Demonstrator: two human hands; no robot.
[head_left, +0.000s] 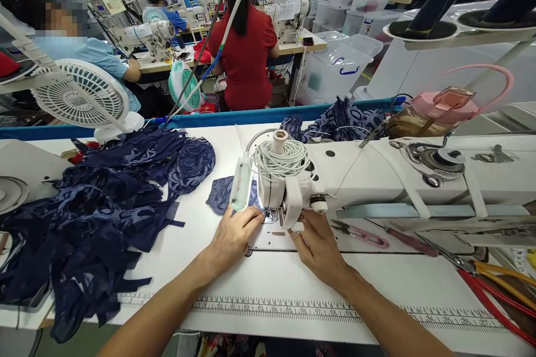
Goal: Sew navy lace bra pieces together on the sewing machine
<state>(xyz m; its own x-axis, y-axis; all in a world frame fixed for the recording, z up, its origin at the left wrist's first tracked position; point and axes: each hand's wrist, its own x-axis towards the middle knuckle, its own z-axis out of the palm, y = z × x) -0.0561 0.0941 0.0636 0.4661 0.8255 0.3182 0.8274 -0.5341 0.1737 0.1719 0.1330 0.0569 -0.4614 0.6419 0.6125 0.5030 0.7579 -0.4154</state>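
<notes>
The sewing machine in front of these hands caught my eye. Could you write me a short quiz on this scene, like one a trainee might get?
1. Multiple choice: what is coiled on top of the sewing machine?
a) a metal chain
b) a pale cord
c) a red ribbon

2. True or false: the dark blue pile lies to the left of the sewing machine.

3. Fill the gap: the pink snips lie closer to the ____ hand.

Key: 1. b, a pale cord; 2. true; 3. right: they lie just beside the right hand.
</notes>
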